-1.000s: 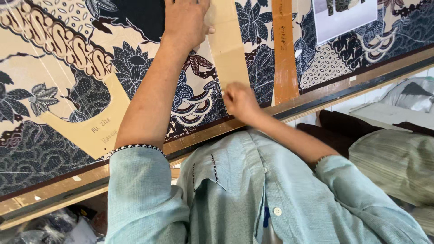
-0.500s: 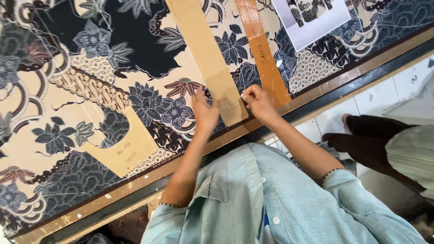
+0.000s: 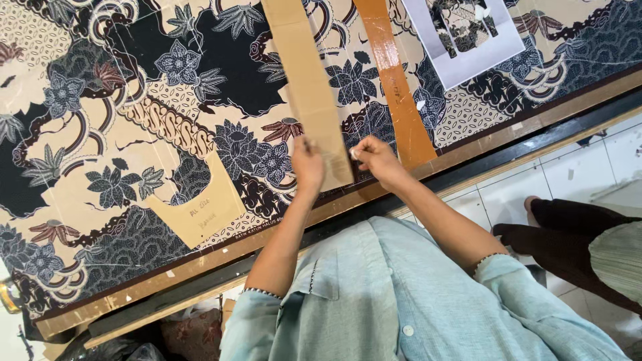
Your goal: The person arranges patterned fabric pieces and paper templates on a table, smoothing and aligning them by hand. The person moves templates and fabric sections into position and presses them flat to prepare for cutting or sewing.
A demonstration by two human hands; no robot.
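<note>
Bright, even daylight, no hard shadows. Glare streak on the glossy orange-brown strip (image 3: 394, 87) just beyond the right hand (image 3: 376, 158). Only soft contact shadows beneath the left hand (image 3: 307, 167). Fabric print near both hands is sharp; slight blur on the fingers. White floor tiles right of the right hand look washed out.

White tiled floor (image 3: 535, 194) beside a wood-edged table (image 3: 535, 127).
</note>
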